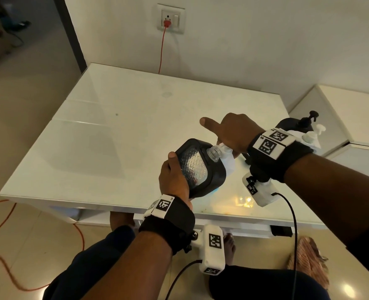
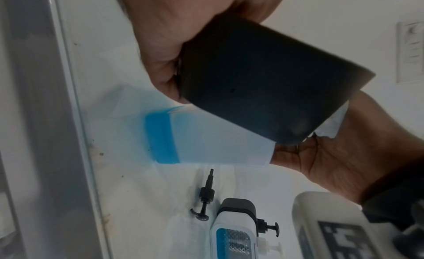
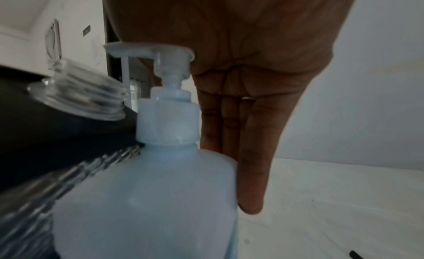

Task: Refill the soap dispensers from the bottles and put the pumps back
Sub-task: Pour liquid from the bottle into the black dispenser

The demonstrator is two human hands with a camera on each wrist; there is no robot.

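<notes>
My left hand grips a black-framed soap dispenser with a clear textured window, tilted so its open clear neck leans toward a white pump bottle. The bottle holds blue soap low down. My right hand is over the bottle's pump head, palm on it, fingers straight down behind the bottle, thumb stuck out. A loose black pump lies on the table. A second dispenser with blue soap and its pump on stands nearby.
All this is near the front right of a white glass table. Behind my right wrist stand a black dispenser and another white bottle. A white cabinet adjoins on the right. A red cable hangs from the wall socket.
</notes>
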